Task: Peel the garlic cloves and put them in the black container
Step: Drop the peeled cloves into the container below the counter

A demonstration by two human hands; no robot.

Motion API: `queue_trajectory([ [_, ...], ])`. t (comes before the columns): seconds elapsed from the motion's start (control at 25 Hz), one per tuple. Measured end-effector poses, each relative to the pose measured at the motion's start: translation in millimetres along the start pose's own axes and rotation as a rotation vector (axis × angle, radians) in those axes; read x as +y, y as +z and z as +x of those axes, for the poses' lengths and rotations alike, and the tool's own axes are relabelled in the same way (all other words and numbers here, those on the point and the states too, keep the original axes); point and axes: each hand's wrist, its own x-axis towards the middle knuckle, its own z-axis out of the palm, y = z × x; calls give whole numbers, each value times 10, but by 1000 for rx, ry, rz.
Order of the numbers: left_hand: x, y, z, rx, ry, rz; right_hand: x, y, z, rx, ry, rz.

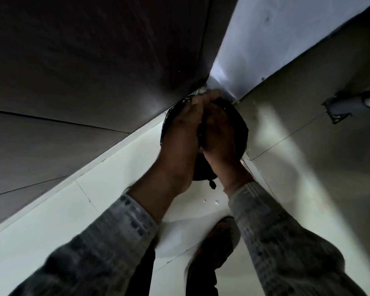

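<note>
Hovering together over the black container (201, 171) on the floor (115, 189) by the wall corner, the left hand (179, 135) and right hand (219, 135) probably let cloves drop straight in. Both grips look curled; I cannot tell whether either holds garlic.

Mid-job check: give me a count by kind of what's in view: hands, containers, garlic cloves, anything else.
Hands: 2 (left hand, right hand)
Black container: 1
Garlic cloves: 0 visible; the hands cover most of the container
Foot: 1
Wall pipe: 1
Total: 5
</note>
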Motion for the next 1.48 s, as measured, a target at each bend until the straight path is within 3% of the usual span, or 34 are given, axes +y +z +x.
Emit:
queue_trajectory([
  [0.08, -155, 77, -50, 64, 44, 72, -410, -21, -100, 100, 48, 162],
  [0.16, -108, 85, 0, 61, -145, 2, -740, -186, -334, 216, -146, 39],
  [0.24, -4, 26, 63, 51, -283, -74, -418, -223, -541, -14, -384, -103],
  [0.28, -26, -19, 127, 73, -324, -39, -202, -253, -481, -81, -365, -132],
  [0.36, -52, -39, 137, 89, -316, 49, -179, -304, -429, 15, -203, -171],
  [0.4, -61, -65, 154, 44, -305, 31, -278, -346, -454, 99, -278, -211],
  [0.48, -122, -135, 206, -41, -309, -63, -219, -331, -527, -56, -645, -385],
  [0.52, -150, -179, 209, -65, -311, -120, -157, -317, -531, -167, -717, -432],
  [0.56, -150, -201, 188, -69, -328, -189, -123, -298, -506, -186, -587, -403],
  [0.64, -137, -228, 146, -138, -377, -330, -95, -260, -433, -61, -285, -335],
  [0.68, -140, -275, 146, -160, -385, -384, -62, -238, -418, 1, -350, -344],
  [0.76, -124, -328, 119, -204, -386, -441, -27, -262, -370, -115, -613, -413],
  [0.8, -109, -325, 82, -186, -386, -410, 0, -270, -339, -165, -539, -368],
  [0.92, -147, -333, 50, -40, -322, -261, 203, -165, -151, -107, 31, -21],
  [1.08, -147, -419, 68, 65, -282, -249, -66, -145, -171, -163, 244, 272],
  [1.28, 201, -277, -149, 102, -245, -62, -676, -528, -375, -233, 450, 678],
  [1.48, 931, 141, -776, 58, -245, 41, -1527, -1058, -773, -220, 567, 805],
])
